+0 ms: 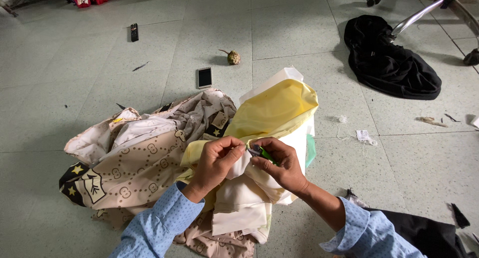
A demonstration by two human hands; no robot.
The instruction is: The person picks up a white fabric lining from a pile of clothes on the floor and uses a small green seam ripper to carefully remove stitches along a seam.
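My left hand (215, 157) pinches a fold of pale yellow fabric (272, 108) at its edge. My right hand (280, 161) grips a small green-handled cutting tool (263, 153), its tip against the same fold between my two hands. Both wrists wear light blue dotted sleeves. Cream and white fabric (239, 203) hangs below my hands. A beige patterned cloth (134, 163) with black star patches lies heaped to the left, under the yellow piece.
A smartphone (204, 77) lies on the tiled floor beyond the pile, with a small brown dried fruit (233, 57) and a black remote (133, 32) farther off. Black cloth (389, 61) lies by a chair base (439, 3) at upper right. Thread scraps (364, 136) sit right.
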